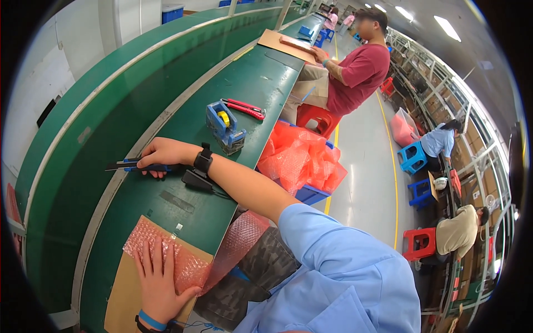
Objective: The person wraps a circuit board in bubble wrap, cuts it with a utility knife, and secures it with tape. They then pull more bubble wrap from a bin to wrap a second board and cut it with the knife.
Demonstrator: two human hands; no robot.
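My right hand (158, 156) is closed around a blue utility knife (131, 165), whose dark blade points left over the far edge of the green worktable (183, 222). With its fingers spread, my left hand (159, 283) lies flat on a sheet of pink bubble wrap (191, 267). Under that wrap is a piece of brown cardboard (117, 297). More of the wrap hangs over the table's near edge toward my lap. Beyond my right forearm stand a blue tape dispenser (222, 125) with a yellow core and a red utility knife (244, 108).
A blue crate (311, 194) heaped with pink bubble wrap (294, 155) stands on the floor beside the table. Farther along, a person in a red shirt (361, 69) sits working at cardboard (283, 47). A green conveyor (111, 111) runs along the left. Other people sit at right.
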